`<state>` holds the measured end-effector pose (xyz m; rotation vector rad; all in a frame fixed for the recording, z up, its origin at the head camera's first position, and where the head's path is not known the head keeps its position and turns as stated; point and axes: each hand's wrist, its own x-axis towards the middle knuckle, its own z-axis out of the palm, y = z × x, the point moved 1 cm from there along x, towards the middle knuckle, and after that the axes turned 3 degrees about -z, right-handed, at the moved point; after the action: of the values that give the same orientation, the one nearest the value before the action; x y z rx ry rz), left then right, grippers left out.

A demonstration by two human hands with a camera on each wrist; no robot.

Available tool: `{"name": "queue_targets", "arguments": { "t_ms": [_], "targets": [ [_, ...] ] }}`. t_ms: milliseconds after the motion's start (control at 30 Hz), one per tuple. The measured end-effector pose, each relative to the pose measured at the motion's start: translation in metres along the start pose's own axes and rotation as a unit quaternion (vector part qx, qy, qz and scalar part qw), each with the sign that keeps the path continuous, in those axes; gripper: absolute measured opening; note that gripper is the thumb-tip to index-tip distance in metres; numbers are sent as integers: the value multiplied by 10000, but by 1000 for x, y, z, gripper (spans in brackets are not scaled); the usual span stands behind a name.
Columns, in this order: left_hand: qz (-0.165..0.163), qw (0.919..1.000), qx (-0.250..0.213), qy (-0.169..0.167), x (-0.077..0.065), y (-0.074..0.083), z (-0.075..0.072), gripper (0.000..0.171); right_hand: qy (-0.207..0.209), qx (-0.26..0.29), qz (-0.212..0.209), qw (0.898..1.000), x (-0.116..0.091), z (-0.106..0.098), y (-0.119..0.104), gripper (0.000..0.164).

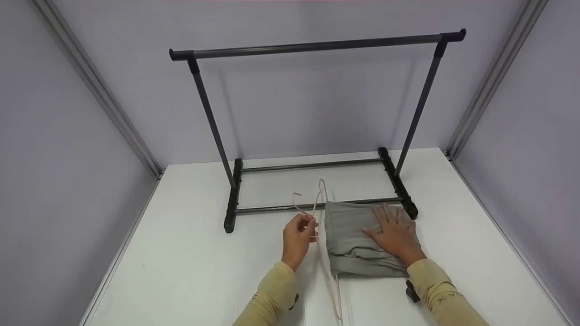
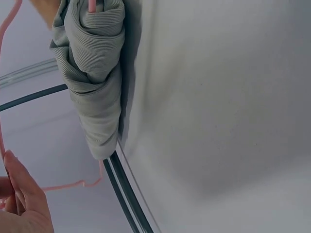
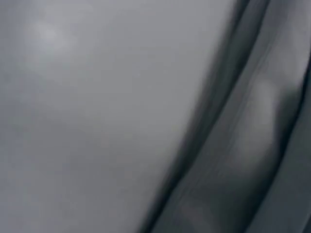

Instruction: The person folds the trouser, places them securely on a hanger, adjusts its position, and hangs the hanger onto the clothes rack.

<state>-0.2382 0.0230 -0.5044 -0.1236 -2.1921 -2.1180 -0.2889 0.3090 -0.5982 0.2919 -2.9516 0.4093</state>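
Observation:
A folded grey garment of ribbed cloth lies on the white table, partly over the rack's front base bar. My right hand rests flat on it with fingers spread. A thin pink clothes hanger stands on edge along the garment's left side, and one of its bars runs through the fold. With thumb and fingers my left hand pinches the hanger just below its hook. In the left wrist view, pink wire shows at both ends of the rolled garment. The right wrist view shows only blurred grey cloth and table.
A dark metal clothes rack stands at the back of the white table, its feet and two low bars on the tabletop. Pale walls enclose the table at the back and both sides.

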Motion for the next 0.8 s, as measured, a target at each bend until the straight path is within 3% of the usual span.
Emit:
{"name": "queue_targets", "arguments": {
  "t_ms": [233,467,567,800],
  "targets": [
    [31,9999,134,-19,-1,2,3,12,353,-88,-125,9993,-5,3,-10,74],
    [27,9997,253,17,-4,-1,4,9,-177,-211,-594,9979,-19,3,-57,84],
    [92,9997,224,2,-4,-2,4,10,-392,-206,-732,9963,-22,8,-67,86],
    [60,9998,163,4,-3,-3,7,11,-129,-143,-831,9964,-24,19,-67,85]
  ]
}}
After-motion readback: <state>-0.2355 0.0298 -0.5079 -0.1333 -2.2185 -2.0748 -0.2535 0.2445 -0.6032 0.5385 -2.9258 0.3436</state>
